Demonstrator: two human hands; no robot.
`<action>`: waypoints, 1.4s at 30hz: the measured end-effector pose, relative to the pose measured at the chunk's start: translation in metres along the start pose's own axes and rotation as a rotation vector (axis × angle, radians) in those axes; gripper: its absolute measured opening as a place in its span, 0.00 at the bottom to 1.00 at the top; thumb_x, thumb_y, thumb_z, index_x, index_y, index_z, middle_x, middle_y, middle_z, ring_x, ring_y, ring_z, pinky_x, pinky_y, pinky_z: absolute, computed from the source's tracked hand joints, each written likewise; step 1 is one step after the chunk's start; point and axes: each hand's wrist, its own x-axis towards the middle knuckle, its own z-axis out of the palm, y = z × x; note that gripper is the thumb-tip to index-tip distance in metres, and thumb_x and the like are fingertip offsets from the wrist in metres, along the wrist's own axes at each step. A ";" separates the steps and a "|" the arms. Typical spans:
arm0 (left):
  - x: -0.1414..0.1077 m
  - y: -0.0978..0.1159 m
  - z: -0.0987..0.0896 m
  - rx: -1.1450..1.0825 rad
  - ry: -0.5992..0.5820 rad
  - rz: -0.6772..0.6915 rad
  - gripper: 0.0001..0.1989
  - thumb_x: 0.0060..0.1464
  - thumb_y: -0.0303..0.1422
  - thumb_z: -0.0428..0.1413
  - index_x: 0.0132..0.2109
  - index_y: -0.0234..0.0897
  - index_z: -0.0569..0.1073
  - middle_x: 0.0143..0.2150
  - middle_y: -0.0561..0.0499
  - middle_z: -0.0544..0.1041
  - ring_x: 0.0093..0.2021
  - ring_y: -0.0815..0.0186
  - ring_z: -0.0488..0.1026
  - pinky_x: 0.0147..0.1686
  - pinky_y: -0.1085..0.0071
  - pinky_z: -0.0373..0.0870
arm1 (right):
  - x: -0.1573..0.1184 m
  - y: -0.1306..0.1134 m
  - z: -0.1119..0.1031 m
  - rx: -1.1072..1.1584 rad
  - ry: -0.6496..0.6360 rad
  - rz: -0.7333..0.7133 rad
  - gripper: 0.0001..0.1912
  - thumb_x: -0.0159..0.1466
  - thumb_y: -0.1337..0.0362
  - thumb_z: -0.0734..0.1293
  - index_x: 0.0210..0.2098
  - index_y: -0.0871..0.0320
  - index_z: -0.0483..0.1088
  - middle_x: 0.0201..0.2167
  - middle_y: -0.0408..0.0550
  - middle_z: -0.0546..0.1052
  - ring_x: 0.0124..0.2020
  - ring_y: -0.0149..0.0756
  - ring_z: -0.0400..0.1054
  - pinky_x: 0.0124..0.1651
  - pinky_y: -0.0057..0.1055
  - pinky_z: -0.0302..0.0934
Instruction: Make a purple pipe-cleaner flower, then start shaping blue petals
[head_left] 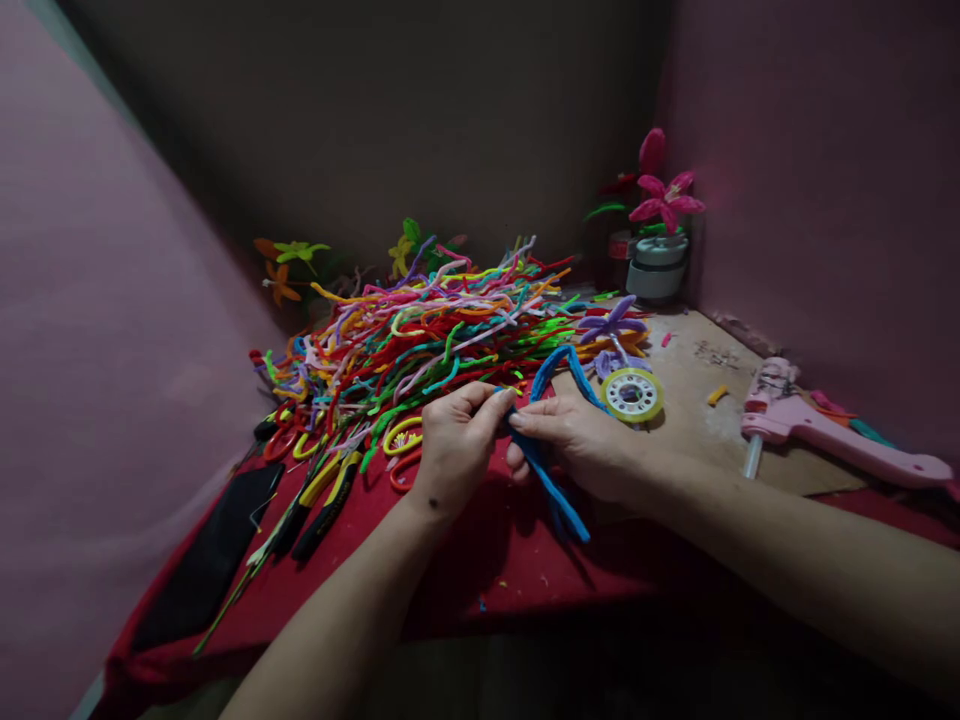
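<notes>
My left hand [461, 435] and my right hand [570, 435] meet above the front of the red-covered table, their fingertips nearly touching. Both are closed in a pinch on blue pipe cleaners [559, 490]. Part of the blue bundle bends up in a loop behind my right hand, and two ends hang down below it. The pinched spot itself is mostly hidden by my fingers. Behind my hands lies a large heap of pipe cleaners [450, 340] in many colours.
Left of my hands lie pliers [326, 505], scissors [405, 437] and a black phone [210, 560]. At right, a pink glue gun [810, 425] and a yellow tape roll [632, 396] rest on brown board [690, 350]. A pink flower [666, 200] stands in a grey pot [657, 268] behind.
</notes>
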 end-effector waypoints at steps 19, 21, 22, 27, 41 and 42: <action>0.004 -0.004 -0.004 -0.344 -0.309 -0.276 0.13 0.44 0.37 0.59 0.23 0.32 0.67 0.15 0.55 0.65 0.13 0.79 0.56 0.13 0.81 0.48 | -0.002 -0.003 0.000 -0.048 -0.016 0.014 0.07 0.58 0.69 0.61 0.25 0.65 0.66 0.14 0.40 0.66 0.12 0.23 0.58 0.17 0.26 0.64; 0.005 -0.005 -0.004 -0.315 -0.266 -0.286 0.14 0.46 0.37 0.58 0.22 0.32 0.64 0.13 0.56 0.63 0.12 0.79 0.55 0.12 0.81 0.47 | -0.002 0.000 0.000 -0.050 -0.013 0.042 0.07 0.58 0.69 0.60 0.26 0.65 0.67 0.15 0.40 0.66 0.12 0.24 0.59 0.17 0.26 0.64; 0.007 -0.005 -0.005 -0.310 -0.235 -0.287 0.15 0.46 0.37 0.57 0.21 0.33 0.63 0.12 0.58 0.62 0.11 0.79 0.53 0.11 0.81 0.46 | -0.002 0.001 0.001 -0.053 -0.011 0.057 0.07 0.58 0.69 0.59 0.27 0.65 0.67 0.15 0.40 0.66 0.12 0.24 0.59 0.17 0.26 0.64; 0.012 -0.006 -0.011 -0.293 -0.080 -0.233 0.14 0.45 0.34 0.58 0.21 0.34 0.61 0.12 0.60 0.58 0.11 0.79 0.50 0.10 0.80 0.45 | -0.004 0.005 0.005 -0.119 0.024 0.063 0.09 0.58 0.71 0.59 0.24 0.65 0.67 0.14 0.41 0.67 0.11 0.24 0.60 0.17 0.25 0.63; 0.011 -0.009 -0.011 -0.475 -0.386 -0.315 0.11 0.46 0.35 0.58 0.26 0.33 0.65 0.13 0.60 0.58 0.12 0.79 0.51 0.12 0.80 0.46 | -0.002 0.003 -0.007 -0.057 -0.061 0.026 0.06 0.56 0.69 0.62 0.25 0.64 0.68 0.14 0.41 0.67 0.11 0.25 0.60 0.16 0.28 0.64; 0.011 -0.010 -0.011 -0.421 -0.377 -0.292 0.12 0.47 0.36 0.57 0.25 0.33 0.65 0.13 0.59 0.59 0.12 0.79 0.52 0.12 0.80 0.46 | -0.002 0.004 -0.007 -0.062 -0.060 0.021 0.06 0.56 0.69 0.62 0.25 0.65 0.68 0.14 0.41 0.67 0.11 0.25 0.60 0.16 0.28 0.64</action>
